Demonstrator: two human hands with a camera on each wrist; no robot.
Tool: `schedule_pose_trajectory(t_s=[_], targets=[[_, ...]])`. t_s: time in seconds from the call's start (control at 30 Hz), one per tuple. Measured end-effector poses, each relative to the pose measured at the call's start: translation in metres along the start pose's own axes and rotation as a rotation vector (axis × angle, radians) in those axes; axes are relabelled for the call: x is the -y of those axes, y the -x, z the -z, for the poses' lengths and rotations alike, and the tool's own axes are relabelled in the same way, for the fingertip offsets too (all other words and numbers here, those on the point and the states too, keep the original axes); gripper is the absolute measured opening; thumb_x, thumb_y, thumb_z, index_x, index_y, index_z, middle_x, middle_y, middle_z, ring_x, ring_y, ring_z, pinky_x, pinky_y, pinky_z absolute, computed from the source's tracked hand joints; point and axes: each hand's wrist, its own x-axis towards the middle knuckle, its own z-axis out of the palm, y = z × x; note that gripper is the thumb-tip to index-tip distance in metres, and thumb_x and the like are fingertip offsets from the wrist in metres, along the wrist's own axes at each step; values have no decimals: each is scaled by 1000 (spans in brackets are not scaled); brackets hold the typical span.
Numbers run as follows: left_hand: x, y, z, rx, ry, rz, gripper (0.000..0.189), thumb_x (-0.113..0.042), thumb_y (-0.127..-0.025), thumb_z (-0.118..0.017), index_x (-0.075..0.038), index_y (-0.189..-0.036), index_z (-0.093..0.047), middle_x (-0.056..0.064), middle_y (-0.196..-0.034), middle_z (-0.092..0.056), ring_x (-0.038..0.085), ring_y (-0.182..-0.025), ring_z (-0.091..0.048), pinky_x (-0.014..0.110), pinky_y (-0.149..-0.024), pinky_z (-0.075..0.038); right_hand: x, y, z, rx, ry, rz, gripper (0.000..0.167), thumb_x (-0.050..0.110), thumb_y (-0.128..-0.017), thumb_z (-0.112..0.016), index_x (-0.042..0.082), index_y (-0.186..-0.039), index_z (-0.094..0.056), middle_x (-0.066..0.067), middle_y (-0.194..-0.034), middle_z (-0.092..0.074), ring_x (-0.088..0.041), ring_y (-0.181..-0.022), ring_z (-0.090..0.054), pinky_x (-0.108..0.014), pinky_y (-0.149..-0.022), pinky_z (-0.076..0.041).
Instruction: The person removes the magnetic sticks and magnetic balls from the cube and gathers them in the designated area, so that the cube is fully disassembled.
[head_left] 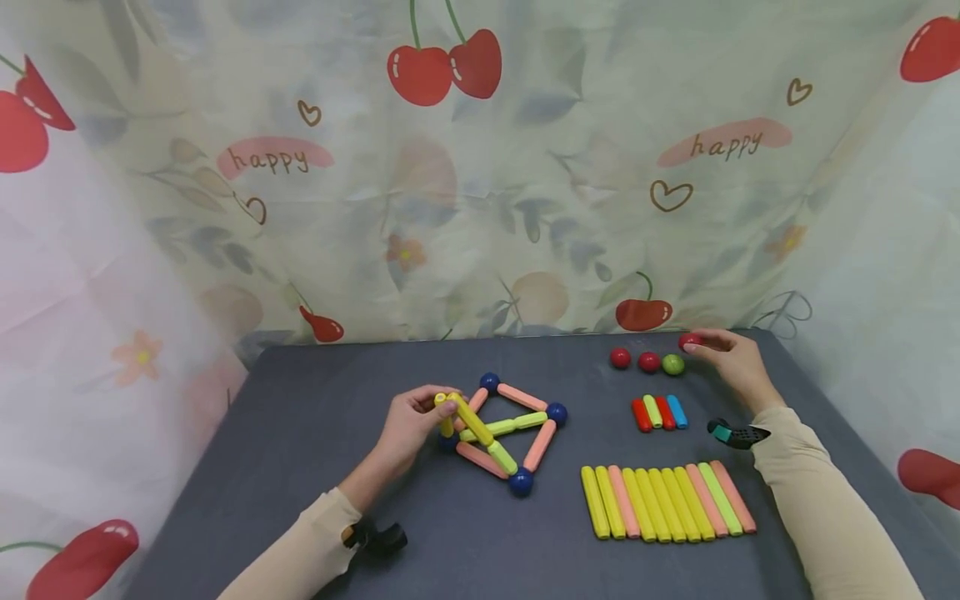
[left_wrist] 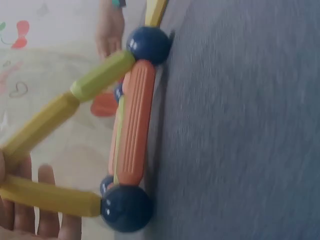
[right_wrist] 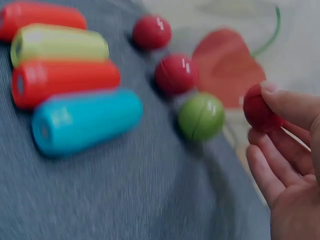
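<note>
My left hand (head_left: 411,423) holds the upper ends of two yellow rods (left_wrist: 50,196) together above the frame's left corner. One rod rises from a dark blue ball (left_wrist: 127,208); the other slants down through a light green rod (head_left: 502,457) to the front blue ball (head_left: 521,482). Flat on the table, pink rods (head_left: 540,446) and blue balls form a four-sided frame, with light green rods (head_left: 510,426) across its middle. At the back right, my right hand (head_left: 731,360) pinches a red ball (right_wrist: 260,109) between thumb and fingers, off the table.
Two red balls (head_left: 620,357) and a green ball (head_left: 672,364) lie beside the right hand. Several short red, green and blue rods (head_left: 660,413) sit in front of them. A row of long yellow, pink and green rods (head_left: 667,502) lies nearer. A patterned curtain (head_left: 480,208) borders the dark table.
</note>
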Motion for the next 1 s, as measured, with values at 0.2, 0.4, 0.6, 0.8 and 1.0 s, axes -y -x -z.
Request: schedule_pose_trajectory(t_s=[0.2, 0.4, 0.6, 0.8, 1.0], targets=[[-1, 7, -16, -88, 26, 30, 41, -26, -88, -75, 2, -118, -68, -3, -96, -75, 29, -98, -70, 24, -81, -57, -24, 1, 6, 33, -27, -63, 62, 44, -94, -64, 1, -138, -53, 33, -92, -55, 9, -86, -56, -11, -78, -50], [-1, 9, -27, -160, 39, 22, 42, -28, -86, -77, 0, -116, -70, 1, -97, -75, 20, -93, -71, 23, -77, -58, -34, 1, 6, 64, -33, -88, 64, 44, -94, -65, -1, -138, -52, 33, -92, -56, 13, -83, -55, -8, -75, -52], [0, 7, -32, -199, 72, 8, 41, -30, -85, -78, -2, -114, -72, 2, -99, -75, 11, -89, -70, 24, -73, -59, -33, -1, 4, 102, 51, -108, 66, 49, -94, -63, 2, -139, -52, 23, -103, -57, 1, -93, -50, -19, -82, -45], [1, 2, -34, -260, 94, -18, 43, -33, -86, -77, -1, -115, -71, 0, -98, -75, 16, -90, -70, 23, -69, -57, -30, -1, 1, 116, 71, -120, 67, 49, -95, -61, 1, -140, -51, -20, -135, -54, -15, -106, -49, -28, -86, -41], [0, 0, -38, -338, 80, -51, 41, -31, -84, -79, -2, -112, -73, 1, -95, -75, 22, -88, -70, 23, -65, -56, -32, -2, 0, 126, 68, -122, 67, 48, -96, -60, 1, -142, -48, -26, -142, -49, -26, -115, -49, -34, -92, -42]])
